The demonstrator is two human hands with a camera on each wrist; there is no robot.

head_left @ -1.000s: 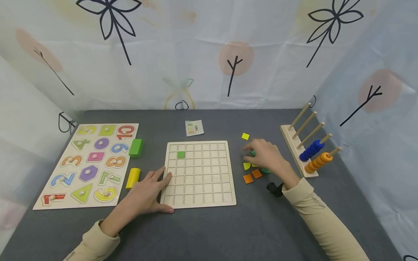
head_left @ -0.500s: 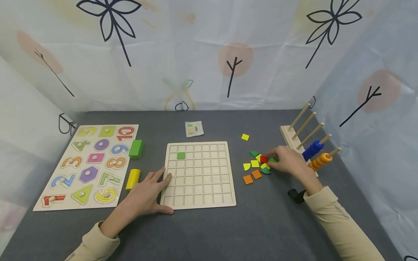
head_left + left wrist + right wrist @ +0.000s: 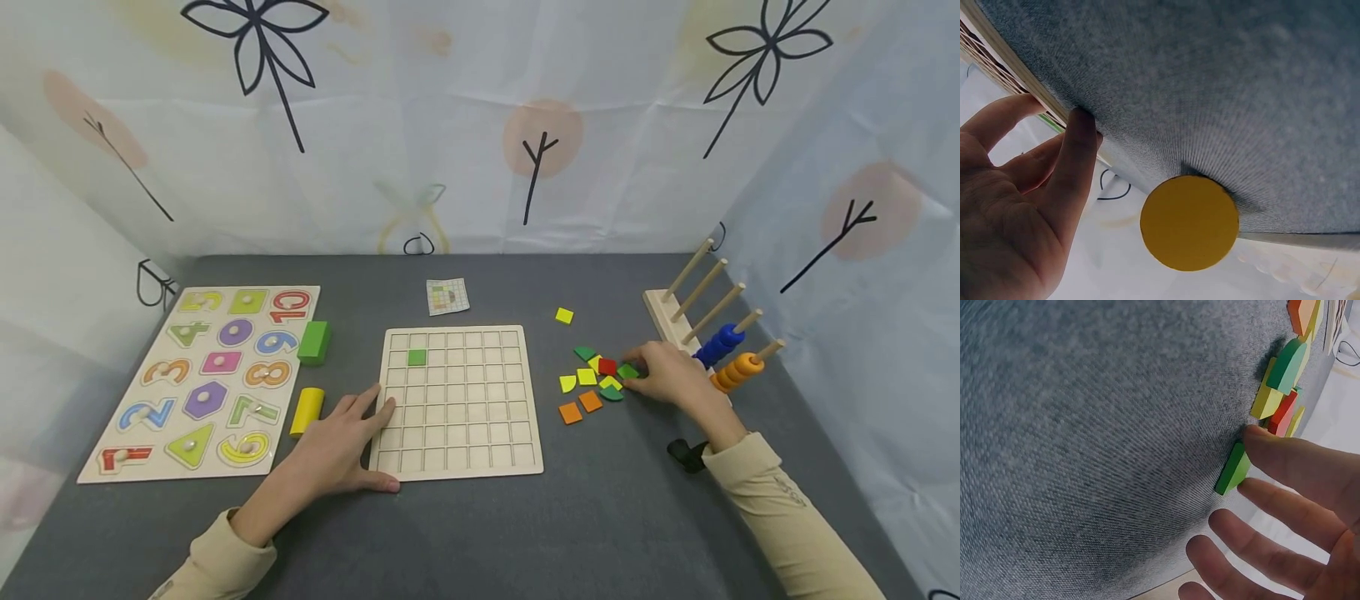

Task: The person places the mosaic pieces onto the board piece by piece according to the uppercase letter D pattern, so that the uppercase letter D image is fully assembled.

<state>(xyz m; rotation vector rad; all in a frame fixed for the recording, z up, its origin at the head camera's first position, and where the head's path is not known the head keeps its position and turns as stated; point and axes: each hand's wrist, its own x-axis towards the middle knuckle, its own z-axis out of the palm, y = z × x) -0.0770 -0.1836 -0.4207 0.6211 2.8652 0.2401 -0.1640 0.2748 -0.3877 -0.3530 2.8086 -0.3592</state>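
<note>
My left hand (image 3: 337, 446) rests at the left edge of a square wooden grid board (image 3: 480, 425), fingertips on its side and thumb at the near corner. One green square tile (image 3: 417, 357) sits in a cell at the board's upper left. Over on the right, my right hand (image 3: 667, 375) pinches another green square tile (image 3: 627, 372) between thumb and index finger. In the right wrist view this green tile (image 3: 1234, 469) lies on the cloth, and the other fingers are spread apart. Beside it are a red tile (image 3: 607, 367), yellow tiles (image 3: 587, 377) and orange tiles (image 3: 570, 412).
A number puzzle board (image 3: 202, 392) lies at left, with a green block (image 3: 313, 342) and yellow cylinder (image 3: 307, 411) beside it. A small pattern card (image 3: 447, 297) is behind the grid. At right stands a peg rack (image 3: 667, 312) with blue and orange rings. One yellow tile (image 3: 564, 316) lies apart.
My right hand has moved right and slightly nearer, off the middle of the tile pile to the green tile at its right side. The left hand has stayed on the board.
</note>
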